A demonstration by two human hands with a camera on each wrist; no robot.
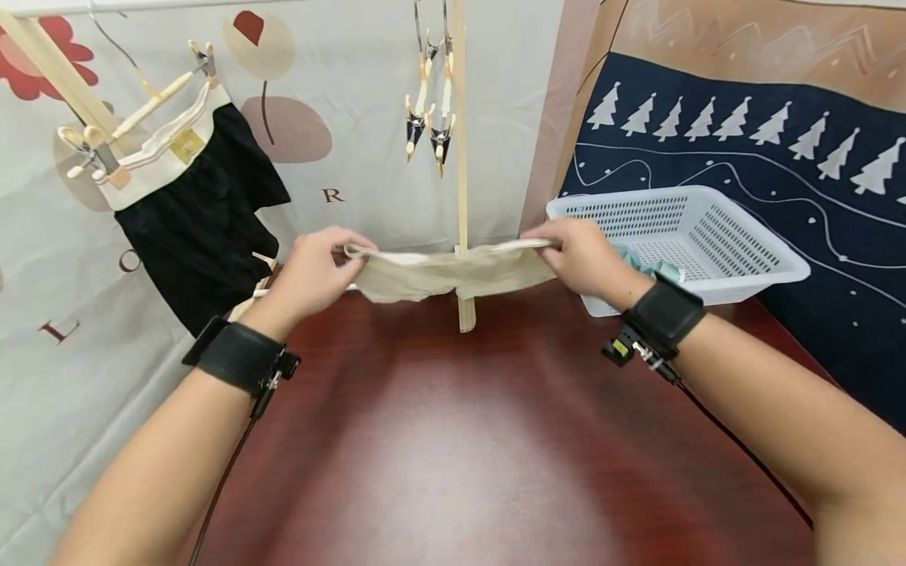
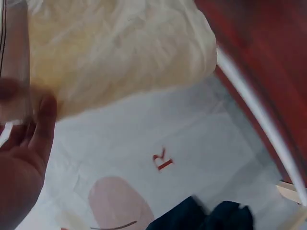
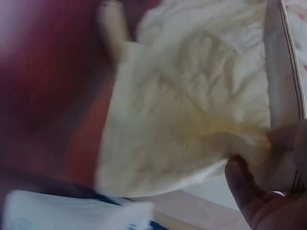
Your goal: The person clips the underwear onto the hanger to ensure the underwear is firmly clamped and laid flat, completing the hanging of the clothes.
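Cream garment stretched between both hands above the bench

Head view: left hand (image 1: 311, 271) and right hand (image 1: 576, 255) pinched the cream garment (image 1: 446, 271) taut over the bench (image 1: 453, 440), near the basket (image 1: 708, 236). Wrist views: fingers (image 3: 249, 187) gripped only its edge; a loosened pinch could let the waistband slip free.

Head camera sits high, looks forward and down over the dark red wooden table (image 1: 453, 440), both forearms entering from 7 and 5 o'clock. Left wrist camera is very close, looking past the left hand (image 2: 21, 158) at 8 o'clock up to the crumpled cream cloth garment (image 2: 120, 48). Right wrist camera is equally close, the right hand (image 3: 268, 191) at 4 o'clock. All three views share that garment and the table.
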